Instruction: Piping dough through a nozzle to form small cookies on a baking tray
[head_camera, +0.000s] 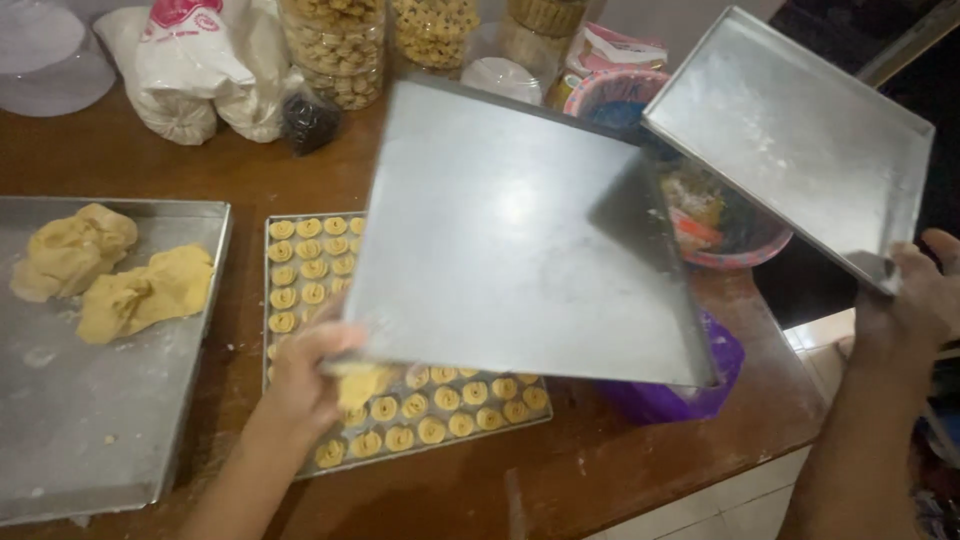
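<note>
My left hand (305, 375) grips the near-left edge of an empty square metal baking tray (520, 230), held tilted above the table, with a lump of yellow dough between its fingers. My right hand (915, 290) holds a second empty metal tray (790, 130) by its near corner, raised at the right, tilted. Beneath the first tray lies a tray of small round yellow cookies (310, 270) in rows, partly hidden by it.
A metal tray (100, 420) at the left holds two lumps of yellow dough (110, 270). Jars of cookies (335, 45), white bags (200, 60) and a pink bowl (720, 230) stand at the back. A purple bag (680, 395) sits near the table's right edge.
</note>
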